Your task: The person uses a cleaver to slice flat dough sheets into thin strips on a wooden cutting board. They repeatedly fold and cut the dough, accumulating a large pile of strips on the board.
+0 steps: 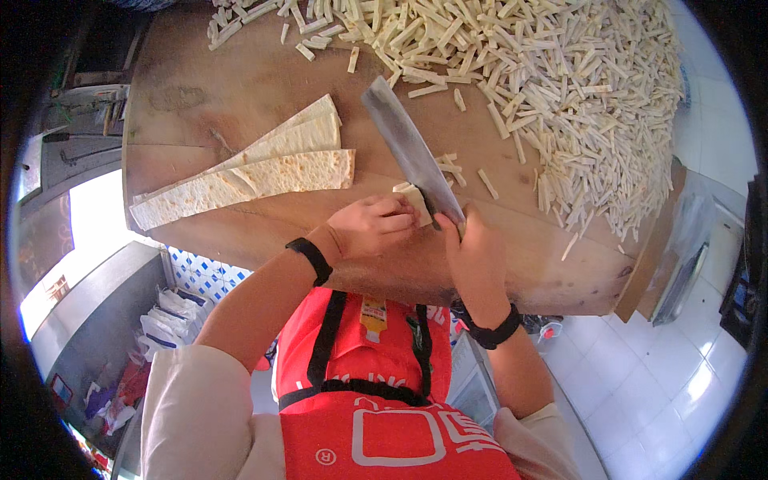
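Note:
My right hand (477,258) grips the handle of a broad cleaver (411,138), whose blade slants up and to the left. Just left of the blade, a short stack of flatbread (414,201) sits on the wooden board (384,264). The curled fingers of my left hand (375,225) hold that stack from its left side. Several cut flatbread sticks (453,170) lie just beyond the blade on its right. Farther left, long flatbread strips (258,177) overlap in a fan, browned spots showing on the front one.
A large heap of cut flatbread sticks (576,90) covers the board's far right, with loose pieces along its edge. White plastic bags (174,318) lie in a grey bin or counter at lower left. Pale floor tiles (648,372) show at right.

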A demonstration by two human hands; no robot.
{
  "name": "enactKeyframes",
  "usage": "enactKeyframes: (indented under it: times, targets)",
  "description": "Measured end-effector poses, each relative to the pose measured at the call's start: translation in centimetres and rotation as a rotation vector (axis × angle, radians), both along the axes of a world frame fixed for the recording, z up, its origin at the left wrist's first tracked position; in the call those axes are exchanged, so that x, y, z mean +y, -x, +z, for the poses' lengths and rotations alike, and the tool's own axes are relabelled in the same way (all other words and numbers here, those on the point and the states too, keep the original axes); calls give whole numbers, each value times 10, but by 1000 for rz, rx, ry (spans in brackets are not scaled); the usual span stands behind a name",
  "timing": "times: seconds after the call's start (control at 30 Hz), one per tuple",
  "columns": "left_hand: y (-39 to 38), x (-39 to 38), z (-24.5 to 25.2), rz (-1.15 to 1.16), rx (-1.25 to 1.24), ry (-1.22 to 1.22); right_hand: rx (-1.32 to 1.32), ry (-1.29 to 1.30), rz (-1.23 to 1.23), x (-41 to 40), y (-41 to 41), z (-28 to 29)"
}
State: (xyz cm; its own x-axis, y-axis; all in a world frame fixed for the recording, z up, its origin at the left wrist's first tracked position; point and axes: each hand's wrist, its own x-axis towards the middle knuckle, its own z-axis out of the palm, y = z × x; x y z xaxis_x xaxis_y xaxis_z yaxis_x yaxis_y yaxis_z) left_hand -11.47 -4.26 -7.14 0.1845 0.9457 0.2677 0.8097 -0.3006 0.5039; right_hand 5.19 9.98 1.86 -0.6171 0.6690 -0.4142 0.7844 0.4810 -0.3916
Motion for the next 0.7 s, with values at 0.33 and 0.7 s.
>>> enactKeyframes:
  times: [0.33,0.7]
  targets:
    - [-1,3,4,28,73,-124,-65,-159,-164,60,-55,18]
    - [2,-21,20,41,-34,53,49,-23,-70,-2,-35,44]
